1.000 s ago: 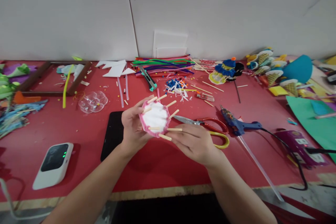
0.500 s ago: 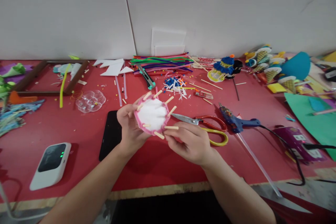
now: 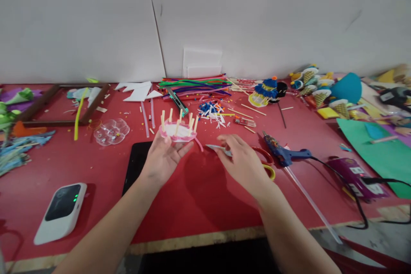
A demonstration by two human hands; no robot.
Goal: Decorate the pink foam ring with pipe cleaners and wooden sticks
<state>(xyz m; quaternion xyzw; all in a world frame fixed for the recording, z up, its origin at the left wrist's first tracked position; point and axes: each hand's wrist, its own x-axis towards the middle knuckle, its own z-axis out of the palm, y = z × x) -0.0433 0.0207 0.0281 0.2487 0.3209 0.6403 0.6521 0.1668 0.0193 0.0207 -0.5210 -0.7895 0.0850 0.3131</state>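
My left hand (image 3: pixel 162 158) holds up a small craft piece, a white disc (image 3: pixel 182 131) edged in pink fuzzy pipe cleaner, with several short wooden sticks standing upright around its rim. A loose pink tail (image 3: pixel 199 144) hangs from the right side of it. My right hand (image 3: pixel 240 160) is apart from the piece, its fingers loosely bent and nothing seen between them. Beneath that hand lie the scissors (image 3: pixel 269 172), one handle red and one yellow; the hand hides much of them, and the blade tip shows at its left.
A blue glue gun (image 3: pixel 285 154) with its cord lies right of the scissors. Behind are a green cutter (image 3: pixel 177 102), pipe cleaners (image 3: pixel 199 82) and small scraps (image 3: pixel 210 109). A black phone (image 3: pixel 136 162) and white device (image 3: pixel 61 212) lie left. A pom-pom figure (image 3: pixel 268 92) stands behind.
My right hand has let go of the piece and moved right, over the scissors. My left hand has tipped the disc level, so its sticks now point up.
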